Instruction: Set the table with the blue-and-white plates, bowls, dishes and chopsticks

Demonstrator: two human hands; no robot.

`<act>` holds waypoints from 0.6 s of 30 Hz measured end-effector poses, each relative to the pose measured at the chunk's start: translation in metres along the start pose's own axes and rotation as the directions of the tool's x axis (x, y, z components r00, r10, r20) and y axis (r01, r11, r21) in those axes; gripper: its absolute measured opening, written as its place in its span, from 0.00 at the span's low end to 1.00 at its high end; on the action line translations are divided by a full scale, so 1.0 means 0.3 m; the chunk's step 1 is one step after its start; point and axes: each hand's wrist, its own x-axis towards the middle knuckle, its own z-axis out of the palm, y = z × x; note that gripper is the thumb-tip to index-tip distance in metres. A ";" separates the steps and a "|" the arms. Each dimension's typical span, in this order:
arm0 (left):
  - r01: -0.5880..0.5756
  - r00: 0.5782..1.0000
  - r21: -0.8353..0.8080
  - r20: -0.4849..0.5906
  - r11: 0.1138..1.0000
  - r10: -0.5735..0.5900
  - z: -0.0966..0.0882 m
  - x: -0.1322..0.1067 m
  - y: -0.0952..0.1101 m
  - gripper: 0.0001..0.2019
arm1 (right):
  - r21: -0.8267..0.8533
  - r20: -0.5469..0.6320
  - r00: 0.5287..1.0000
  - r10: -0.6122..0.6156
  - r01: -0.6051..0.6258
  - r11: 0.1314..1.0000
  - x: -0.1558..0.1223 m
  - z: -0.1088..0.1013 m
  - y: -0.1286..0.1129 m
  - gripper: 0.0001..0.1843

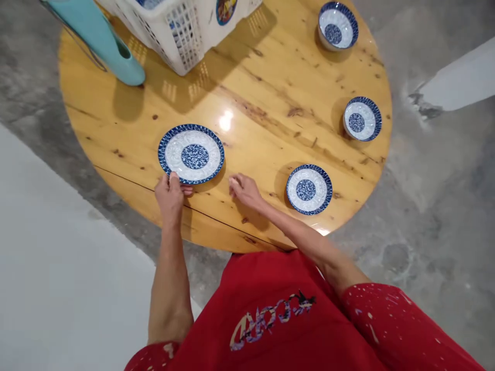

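My left hand [170,200] grips the near rim of a large blue-and-white plate [195,156], thumb on top and fingers underneath. The plate has a dark blue patterned border and a blue round centre, and it seems slightly raised, with shadow at its lower right. Just to the right of it, my right hand [244,190] is over the tabletop with its fingers curled in; nothing shows in them. A smaller dish [309,189] of the same pattern sits further right, apart from both hands.
Two matching bowls stand along the right side of the round wooden table [263,139]: one bowl [362,119] midway, another bowl [337,26] farther back. A white plastic basket [185,36] and a turquoise object [100,41] occupy the back left. A white post [460,77] rises beyond.
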 end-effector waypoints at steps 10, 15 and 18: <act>0.077 0.997 -0.076 0.008 0.994 -0.077 0.027 -0.142 0.006 0.14 | 0.299 -0.180 0.913 0.365 -0.303 0.905 -0.579 -0.185 0.177 0.15; 0.149 0.988 -0.142 -0.022 0.979 -0.153 0.052 -0.130 0.013 0.10 | 0.369 -0.271 0.863 0.426 -0.315 0.874 -0.652 -0.201 0.224 0.13; 0.128 0.992 -0.103 0.020 0.986 -0.126 0.043 -0.099 0.027 0.11 | 0.319 -0.284 0.884 0.371 -0.278 0.906 -0.643 -0.226 0.236 0.11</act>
